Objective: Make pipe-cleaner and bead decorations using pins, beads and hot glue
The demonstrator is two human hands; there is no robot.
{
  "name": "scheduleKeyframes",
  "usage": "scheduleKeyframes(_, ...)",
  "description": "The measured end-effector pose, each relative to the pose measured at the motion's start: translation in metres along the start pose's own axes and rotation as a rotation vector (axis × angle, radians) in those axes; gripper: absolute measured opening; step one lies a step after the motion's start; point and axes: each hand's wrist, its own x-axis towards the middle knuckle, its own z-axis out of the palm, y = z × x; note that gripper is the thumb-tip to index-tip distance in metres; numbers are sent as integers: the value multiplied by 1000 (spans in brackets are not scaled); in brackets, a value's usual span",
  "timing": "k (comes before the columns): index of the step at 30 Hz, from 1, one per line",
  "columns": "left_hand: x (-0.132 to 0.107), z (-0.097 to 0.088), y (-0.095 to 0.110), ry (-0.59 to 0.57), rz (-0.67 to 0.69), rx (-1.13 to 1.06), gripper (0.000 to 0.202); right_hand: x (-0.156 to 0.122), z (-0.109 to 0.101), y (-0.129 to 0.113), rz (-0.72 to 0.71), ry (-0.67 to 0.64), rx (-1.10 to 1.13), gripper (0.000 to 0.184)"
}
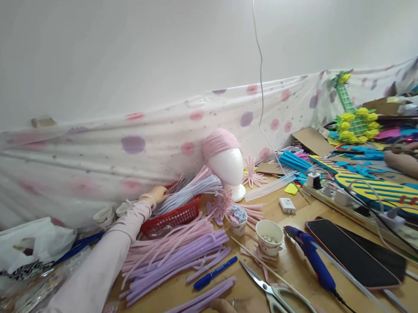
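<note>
My left hand [157, 195] reaches out in a pale pink sleeve to the red plastic basket [172, 217] and touches its far left edge, beside the bundle of pale lilac pipe cleaners [189, 189] lying in it. Its fingers are mostly hidden behind the basket rim. My right hand [241, 312] rests low on the wooden table at the bottom edge, fingers curled, next to purple pipe cleaners [190, 305] and the scissors [275, 293]. What the right hand holds is cut off from view.
Piles of pink and purple pipe cleaners [176, 255], a blue pen [215, 272], two paper cups [270, 235], a blue glue gun [311, 255], a phone [351, 252], a power strip [353, 204] and a foam head [227, 164] with pink wrap crowd the table. Another person's arm [406, 163] lies at right.
</note>
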Motion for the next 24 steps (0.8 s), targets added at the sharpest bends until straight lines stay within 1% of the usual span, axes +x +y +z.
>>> scheduleKeyframes(1, -1, -6, 1, 18, 14, 3, 32, 0, 0, -1, 1, 11, 8, 8)
scheduleKeyframes(2, -2, -12, 3, 43, 32, 2, 33, -1, 0, -3, 7, 22, 18, 10)
scheduleKeyframes(5, -2, -28, 17, 144, 109, -21, 34, 0, -4, -4, 26, 52, 44, 27)
scheduleKeyframes(7, -2, -31, 33, 173, 172, -48, 32, 2, -10, -2, -23, 100, 74, 37)
scheduleKeyframes(9, -1, -28, 51, 153, 245, -73, 29, 4, -17, 0, -67, 180, 125, 43)
scheduleKeyframes(11, 1, -22, 68, 143, 313, -87, 27, 7, -22, 2, -34, 246, 164, 44)
scheduleKeyframes(13, 2, -15, 81, 167, 362, -94, 26, 9, -23, 3, 12, 279, 183, 42)
scheduleKeyframes(15, 3, -9, 90, 212, 394, -99, 25, 10, -18, 5, -23, 311, 179, 42)
scheduleKeyframes(17, 4, -4, 94, 243, 412, -101, 25, 10, -9, 6, -87, 350, 163, 44)
scheduleKeyframes(19, 5, 0, 94, 252, 417, -102, 27, 10, -2, 7, -125, 358, 153, 46)
scheduleKeyframes(24, 9, 5, 85, 235, 384, -118, 30, 8, 7, 7, -128, 307, 96, 46)
